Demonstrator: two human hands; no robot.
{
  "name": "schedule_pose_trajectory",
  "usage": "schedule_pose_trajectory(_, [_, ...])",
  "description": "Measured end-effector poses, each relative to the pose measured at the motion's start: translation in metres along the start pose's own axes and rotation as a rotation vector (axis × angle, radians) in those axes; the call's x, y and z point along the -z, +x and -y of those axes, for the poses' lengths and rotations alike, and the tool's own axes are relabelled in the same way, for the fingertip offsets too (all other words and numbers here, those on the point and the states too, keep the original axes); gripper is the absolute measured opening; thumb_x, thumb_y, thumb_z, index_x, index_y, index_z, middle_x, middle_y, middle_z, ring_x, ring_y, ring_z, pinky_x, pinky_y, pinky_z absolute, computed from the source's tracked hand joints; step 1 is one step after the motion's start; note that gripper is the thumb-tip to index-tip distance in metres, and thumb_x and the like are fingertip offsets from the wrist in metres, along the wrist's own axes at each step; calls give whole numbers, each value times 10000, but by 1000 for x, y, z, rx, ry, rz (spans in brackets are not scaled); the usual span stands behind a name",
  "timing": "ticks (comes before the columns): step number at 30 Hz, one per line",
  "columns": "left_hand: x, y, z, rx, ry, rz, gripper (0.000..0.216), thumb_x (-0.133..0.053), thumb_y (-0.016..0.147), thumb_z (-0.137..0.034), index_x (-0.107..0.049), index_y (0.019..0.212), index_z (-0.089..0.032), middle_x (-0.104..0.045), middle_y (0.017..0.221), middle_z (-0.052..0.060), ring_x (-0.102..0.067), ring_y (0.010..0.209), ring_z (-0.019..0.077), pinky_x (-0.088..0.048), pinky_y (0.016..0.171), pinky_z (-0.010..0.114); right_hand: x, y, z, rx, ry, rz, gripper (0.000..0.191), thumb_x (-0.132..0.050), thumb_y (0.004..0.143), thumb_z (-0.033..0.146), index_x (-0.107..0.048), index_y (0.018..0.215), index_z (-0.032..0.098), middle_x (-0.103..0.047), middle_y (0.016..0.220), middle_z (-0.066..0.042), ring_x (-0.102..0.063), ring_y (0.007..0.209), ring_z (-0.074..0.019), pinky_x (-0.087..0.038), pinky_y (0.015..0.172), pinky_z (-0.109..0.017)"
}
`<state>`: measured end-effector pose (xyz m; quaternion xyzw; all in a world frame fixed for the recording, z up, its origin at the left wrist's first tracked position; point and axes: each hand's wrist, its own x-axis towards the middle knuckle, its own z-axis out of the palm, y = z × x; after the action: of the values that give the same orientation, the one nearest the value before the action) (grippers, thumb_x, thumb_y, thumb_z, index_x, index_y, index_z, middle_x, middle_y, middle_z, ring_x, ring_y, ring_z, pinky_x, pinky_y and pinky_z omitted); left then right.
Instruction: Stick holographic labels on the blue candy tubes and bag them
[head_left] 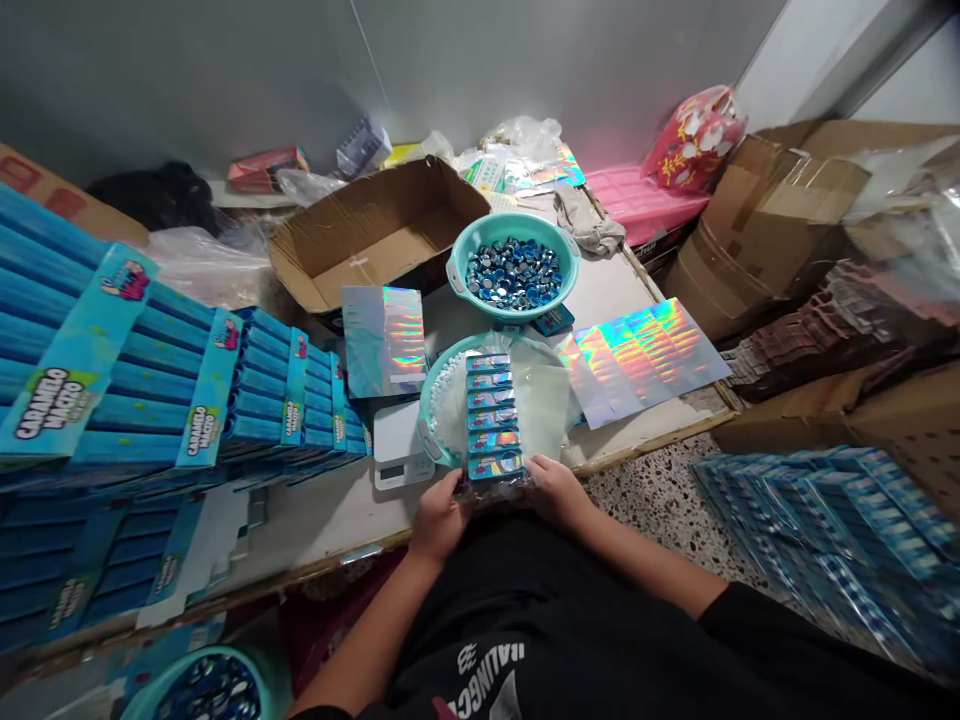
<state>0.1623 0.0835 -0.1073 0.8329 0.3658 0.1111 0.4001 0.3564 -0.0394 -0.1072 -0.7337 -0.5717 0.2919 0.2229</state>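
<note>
Several small blue boxes with shiny labels, lined up in a row as one pack point(493, 418), lie inside clear plastic wrap. At the near left corner of this pack, my left hand point(437, 518) is closed, its thumb and fingers pinching the wrap. My right hand point(559, 490) grips the near right corner in the same way. Beneath the pack is a turquoise basin point(430, 440) with small white pieces at its left side and clear plastic at its right. A white scale point(397, 430) stands just left of the basin.
A second turquoise basin point(574, 268) holds blue and silver caps. Blue cartons point(112, 390) are stacked high on the left. Holographic sheets point(645, 360) lie right, near the table edge. An open cardboard box point(360, 245) stands behind. More wrapped packs point(832, 540) sit at right.
</note>
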Motion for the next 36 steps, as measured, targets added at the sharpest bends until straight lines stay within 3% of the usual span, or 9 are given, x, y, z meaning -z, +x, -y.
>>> schedule_pose_trajectory(3, [-3,5,0,72,31,0,390,-593,861,-521,-620,1033,-173,-716,848,89,-708,818,280,-552,737,372,2,-3,-3,-36,29,-15,143,-544,876,138,-661,959,138,-614,854,-90,-568,759,-213,-511,739,-360])
schedule_pose_trajectory(5, [-2,8,2,87,-19,41,656,-675,787,-564,-520,1273,-150,-706,1074,152,-697,984,315,-556,839,423,5,-5,-6,-41,55,-27,212,-607,845,154,-655,1051,135,-632,909,-94,-599,816,-217,-519,779,-361])
schedule_pose_trajectory(8, [8,10,13,59,-175,166,1224,-824,579,-637,-208,1526,-166,-409,1507,238,-482,1352,351,-436,1083,485,20,-13,-15,-65,270,-3,722,-803,678,241,-519,1335,151,-600,1231,-151,-627,1024,-237,-533,874,-363])
schedule_pose_trajectory(11, [18,17,29,91,-414,213,1382,-747,461,-826,-171,1551,-202,-304,1576,230,-332,1449,378,-373,1134,510,46,-13,-23,-210,807,78,994,-854,554,307,-416,1440,210,-458,1472,-168,-542,1261,-272,-484,1000,-412])
schedule_pose_trajectory(14, [15,36,32,230,-570,75,1176,-477,656,-916,-242,1528,-163,-408,1509,255,-424,1394,378,-440,1068,525,64,13,-20,-378,1082,-8,819,-779,631,466,-515,1364,213,-488,1462,-164,-474,1336,-303,-391,1080,-503])
schedule_pose_trajectory(16, [6,52,22,261,-556,17,893,-374,845,-793,-361,1478,-163,-487,1456,225,-485,1350,345,-467,1040,512,60,41,-8,-409,1088,-92,659,-685,725,567,-593,1273,214,-550,1402,-157,-500,1303,-322,-370,1076,-557])
schedule_pose_trajectory(22, [-5,61,-36,176,-496,-132,582,-497,908,-561,-481,1388,-231,-516,1377,115,-450,1340,309,-388,1129,482,20,87,50,-303,1155,-342,590,-776,621,536,-669,1075,176,-719,1064,-71,-633,1065,-296,-447,1026,-474])
schedule_pose_trajectory(29, [30,45,-87,-22,-479,-200,661,-640,816,-521,-480,1390,-234,-490,1342,103,-458,1307,333,-386,1118,522,55,40,90,-155,1280,-700,532,-771,695,473,-669,1156,229,-719,1049,-28,-651,1007,-248,-488,958,-396])
schedule_pose_trajectory(36, [-5,23,-129,-210,-658,145,622,-667,813,-457,-464,1373,-282,-439,1411,90,-519,1260,319,-501,1019,473,93,-43,74,-261,1462,-973,702,-898,535,495,-640,1131,228,-703,986,-15,-670,872,-200,-510,858,-367])
